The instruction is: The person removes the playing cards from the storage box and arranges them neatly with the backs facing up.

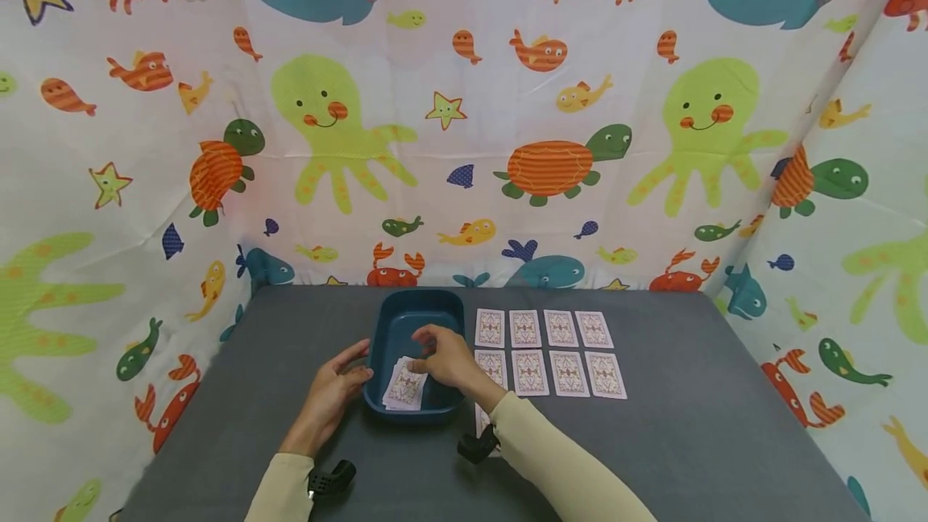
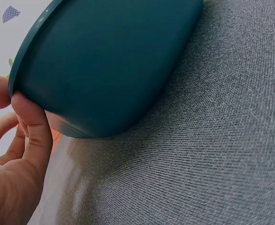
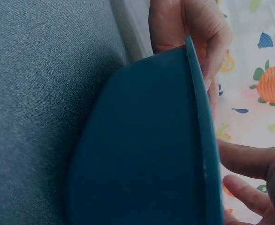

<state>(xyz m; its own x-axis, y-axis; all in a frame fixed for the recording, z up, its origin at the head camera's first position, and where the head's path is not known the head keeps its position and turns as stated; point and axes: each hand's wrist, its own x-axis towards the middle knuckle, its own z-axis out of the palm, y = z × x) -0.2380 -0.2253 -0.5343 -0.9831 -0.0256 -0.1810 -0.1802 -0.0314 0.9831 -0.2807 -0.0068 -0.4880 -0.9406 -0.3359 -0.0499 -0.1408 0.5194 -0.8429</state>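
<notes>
A dark teal plastic tub (image 1: 420, 292) stands on the table. My left hand (image 1: 333, 393) pinches its left rim; in the left wrist view the thumb (image 2: 32, 122) lies against the outside of the tub wall (image 2: 104, 70). Inside the tub, toward the near left, is a loose pile of patterned playing cards (image 1: 403, 390), backs up. My right hand (image 1: 448, 359) reaches in over the right rim, its thumb at the pile's upper right edge and its fingers apart from the thumb. In the right wrist view the tub's wall (image 3: 142, 140) hides the cards.
Right of the tub, face-down cards lie in neat rows: a far row (image 1: 524, 329) and a middle row (image 1: 529, 373). A nearer card (image 1: 482, 419) is partly covered by my right wrist. A sea-animal print curtain (image 1: 449, 176) hangs behind the grey table (image 1: 674, 425).
</notes>
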